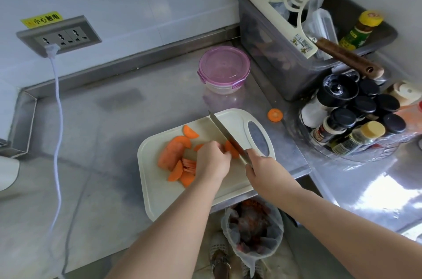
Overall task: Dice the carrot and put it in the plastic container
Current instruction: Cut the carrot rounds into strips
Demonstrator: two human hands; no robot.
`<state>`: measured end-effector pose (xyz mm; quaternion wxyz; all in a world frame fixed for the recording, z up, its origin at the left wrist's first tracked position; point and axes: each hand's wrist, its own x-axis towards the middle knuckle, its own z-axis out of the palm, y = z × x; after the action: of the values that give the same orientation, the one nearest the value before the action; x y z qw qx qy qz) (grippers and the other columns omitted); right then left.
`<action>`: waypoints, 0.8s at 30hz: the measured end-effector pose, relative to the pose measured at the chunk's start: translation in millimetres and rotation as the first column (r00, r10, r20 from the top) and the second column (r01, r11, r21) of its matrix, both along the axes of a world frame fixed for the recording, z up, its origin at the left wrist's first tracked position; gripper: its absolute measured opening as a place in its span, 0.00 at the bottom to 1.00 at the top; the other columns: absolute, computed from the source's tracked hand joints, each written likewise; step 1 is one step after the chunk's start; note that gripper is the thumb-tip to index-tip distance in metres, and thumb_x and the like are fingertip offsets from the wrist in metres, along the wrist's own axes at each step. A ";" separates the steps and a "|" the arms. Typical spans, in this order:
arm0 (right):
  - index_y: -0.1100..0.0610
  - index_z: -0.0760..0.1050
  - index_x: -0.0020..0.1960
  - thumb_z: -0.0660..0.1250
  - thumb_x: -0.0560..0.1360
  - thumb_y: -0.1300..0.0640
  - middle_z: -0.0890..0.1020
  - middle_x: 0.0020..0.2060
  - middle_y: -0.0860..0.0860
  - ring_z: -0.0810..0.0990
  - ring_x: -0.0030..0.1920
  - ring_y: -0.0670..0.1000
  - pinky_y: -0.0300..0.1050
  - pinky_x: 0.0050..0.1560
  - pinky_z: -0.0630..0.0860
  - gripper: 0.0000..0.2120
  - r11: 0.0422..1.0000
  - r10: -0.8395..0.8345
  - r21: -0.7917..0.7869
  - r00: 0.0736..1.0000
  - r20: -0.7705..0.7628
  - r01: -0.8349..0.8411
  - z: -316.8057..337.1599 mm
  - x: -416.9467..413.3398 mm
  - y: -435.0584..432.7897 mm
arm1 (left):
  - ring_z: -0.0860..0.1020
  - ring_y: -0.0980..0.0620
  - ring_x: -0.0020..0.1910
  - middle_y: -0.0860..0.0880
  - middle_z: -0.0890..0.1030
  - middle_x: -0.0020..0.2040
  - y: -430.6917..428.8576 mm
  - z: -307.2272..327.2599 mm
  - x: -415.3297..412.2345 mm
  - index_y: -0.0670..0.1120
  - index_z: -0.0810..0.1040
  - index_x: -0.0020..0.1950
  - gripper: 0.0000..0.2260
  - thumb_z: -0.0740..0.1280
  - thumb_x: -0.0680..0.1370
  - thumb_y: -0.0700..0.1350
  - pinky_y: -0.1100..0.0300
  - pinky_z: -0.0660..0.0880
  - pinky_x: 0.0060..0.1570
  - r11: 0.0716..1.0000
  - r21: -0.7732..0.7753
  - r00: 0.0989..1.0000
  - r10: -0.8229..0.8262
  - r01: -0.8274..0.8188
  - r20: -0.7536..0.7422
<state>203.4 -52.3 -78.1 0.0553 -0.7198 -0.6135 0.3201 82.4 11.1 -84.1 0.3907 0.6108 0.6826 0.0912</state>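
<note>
Fingers [225,155] of my left hand [213,161] curled, pinching carrot piece [231,149]; right hand [262,171] grips knife [225,132]. Cutting step, I judge. Next: blade down beside knuckles; container [223,68] at 12 o'clock needs lid off.

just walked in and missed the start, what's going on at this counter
A person is cutting carrot on a white cutting board. The right hand grips the knife, its blade over a carrot piece that the left hand holds. Cut slices and a bigger chunk lie on the board's left side; one round slice sits on the steel counter. The plastic container behind has its lid on.
</note>
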 end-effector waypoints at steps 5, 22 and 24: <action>0.54 0.65 0.62 0.54 0.82 0.58 0.75 0.36 0.51 0.74 0.31 0.48 0.38 0.29 0.70 0.10 0.999 0.049 0.007 0.999 0.017 -0.049 -2.1 -5.7 0.2 | 0.80 0.46 0.49 0.44 0.84 0.47 -3.3 -7.5 -1.2 0.42 0.81 0.50 0.07 0.66 0.77 0.43 0.56 0.75 0.48 0.990 -0.004 0.988 0.140 -0.140 0.071; 0.56 0.65 0.64 0.57 0.79 0.65 0.66 0.36 0.49 0.62 0.28 0.46 0.43 0.28 0.63 0.15 0.986 0.168 -0.017 0.955 0.246 -0.169 25.0 -16.3 -6.0 | 0.81 0.45 0.47 0.44 0.84 0.44 -3.9 -14.4 -6.3 0.50 0.72 0.37 0.08 0.69 0.74 0.42 0.53 0.76 0.52 0.956 -0.075 0.935 0.294 -0.285 0.200; 0.57 0.64 0.64 0.58 0.78 0.67 0.66 0.36 0.49 0.63 0.27 0.47 0.41 0.24 0.59 0.16 0.981 0.192 -0.060 0.939 0.285 -0.183 21.1 -17.9 -8.9 | 0.81 0.44 0.47 0.43 0.84 0.44 -3.5 -14.1 -6.0 0.52 0.71 0.37 0.10 0.69 0.74 0.43 0.52 0.75 0.52 0.957 -0.064 0.937 0.289 -0.282 0.194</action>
<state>185.5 -61.2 -57.0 -0.0775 -0.6980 -0.6755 0.2249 76.4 7.7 -98.2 0.4511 0.4858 0.7225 0.1960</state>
